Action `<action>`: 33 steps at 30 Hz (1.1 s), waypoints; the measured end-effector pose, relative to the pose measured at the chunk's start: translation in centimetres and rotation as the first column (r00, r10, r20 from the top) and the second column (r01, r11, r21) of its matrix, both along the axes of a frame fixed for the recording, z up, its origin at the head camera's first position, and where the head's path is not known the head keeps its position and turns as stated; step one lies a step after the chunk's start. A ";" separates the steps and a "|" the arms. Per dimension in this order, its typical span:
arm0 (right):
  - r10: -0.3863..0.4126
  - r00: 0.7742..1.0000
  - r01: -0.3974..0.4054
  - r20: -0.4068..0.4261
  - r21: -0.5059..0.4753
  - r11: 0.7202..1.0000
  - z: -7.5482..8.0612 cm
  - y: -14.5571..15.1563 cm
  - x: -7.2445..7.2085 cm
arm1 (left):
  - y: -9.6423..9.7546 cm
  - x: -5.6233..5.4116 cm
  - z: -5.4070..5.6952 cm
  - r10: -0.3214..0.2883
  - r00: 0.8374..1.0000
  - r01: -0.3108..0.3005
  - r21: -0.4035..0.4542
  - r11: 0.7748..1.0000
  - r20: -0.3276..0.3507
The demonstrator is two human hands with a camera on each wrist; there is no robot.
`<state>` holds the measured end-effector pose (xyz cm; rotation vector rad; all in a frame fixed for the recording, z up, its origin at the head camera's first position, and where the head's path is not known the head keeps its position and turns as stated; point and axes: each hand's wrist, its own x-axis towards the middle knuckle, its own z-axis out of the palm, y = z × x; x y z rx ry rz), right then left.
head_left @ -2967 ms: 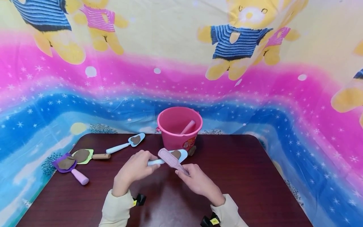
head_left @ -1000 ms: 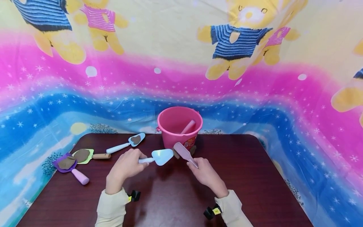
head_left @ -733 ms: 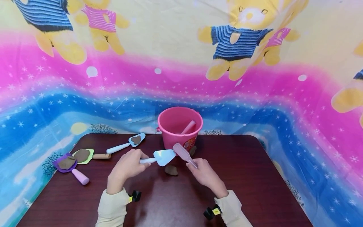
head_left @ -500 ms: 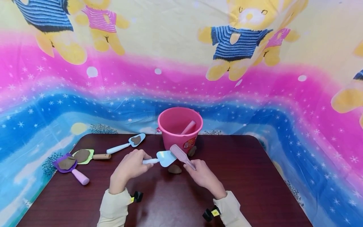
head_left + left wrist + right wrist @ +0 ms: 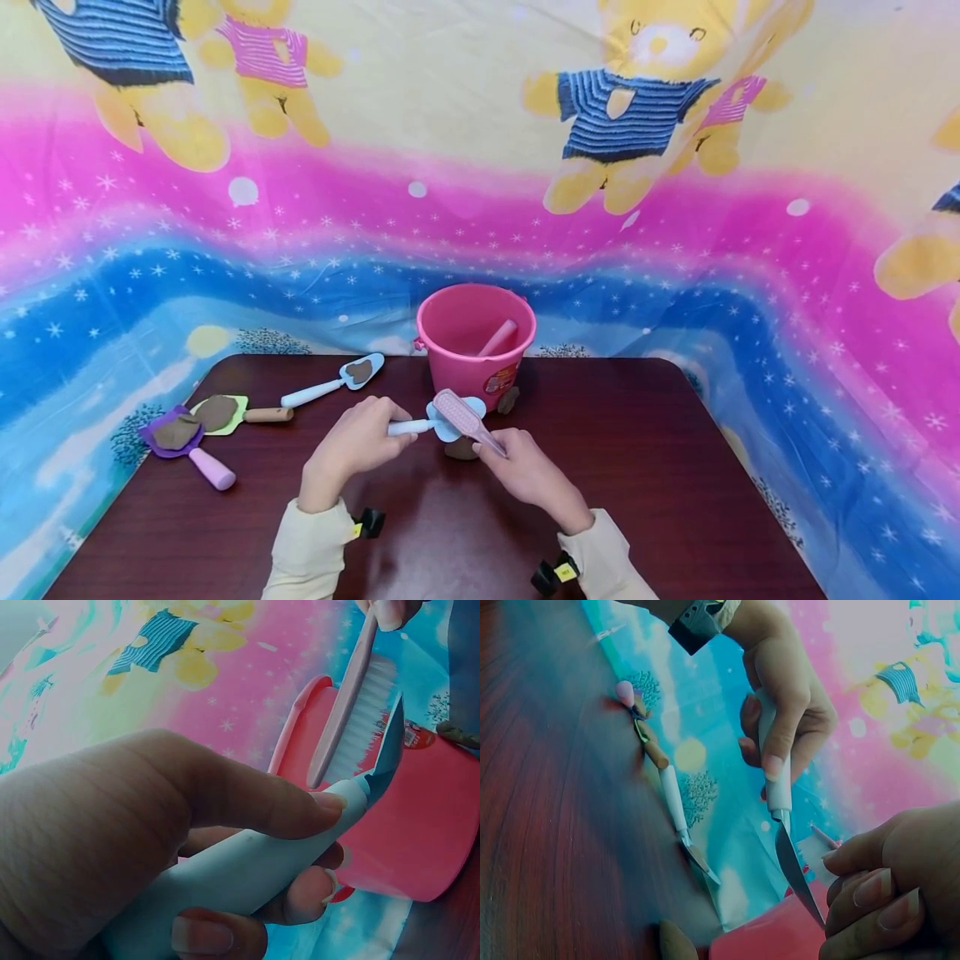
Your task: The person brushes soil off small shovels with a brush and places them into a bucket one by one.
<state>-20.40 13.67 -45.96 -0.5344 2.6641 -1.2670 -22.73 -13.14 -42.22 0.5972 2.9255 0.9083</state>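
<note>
The left hand (image 5: pixel 360 442) grips the smooth handle of a pale blue trowel (image 5: pixel 447 432), thumb near the neck. The right hand (image 5: pixel 528 471) holds the pink brush (image 5: pixel 461 415) by its narrow end, bristles facing the blade. The trowel looks light and stiff, its handle perhaps slippery, so a hold near the neck should resist twisting; the brush's back looks rigid, its bristles springy. Below the blade, partly hidden, a brown lump (image 5: pixel 461 451) lies on the table (image 5: pixel 637 483) (probably soft, best lifted from beneath). Purple (image 5: pixel 208 465) and green (image 5: pixel 237 414) shovels lie at left, both loaded with brown stuff. Beyond the hands stands the pink bucket (image 5: pixel 454 375), likely light and flexible, easiest held by the rim.
</note>
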 end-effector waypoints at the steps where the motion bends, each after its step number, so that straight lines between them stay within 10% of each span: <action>1: 0.001 1.000 -0.001 0.000 0.001 1.000 0.0 0.0 0.1 | 0.0 0.0 0.0 0.000 1.000 0.000 0.002 1.000 -0.001; 33: 0.022 1.000 -0.022 0.004 -0.027 0.999 -0.1 -0.1 0.1 | 0.0 0.2 0.6 -0.024 0.999 0.025 0.030 0.999 -0.028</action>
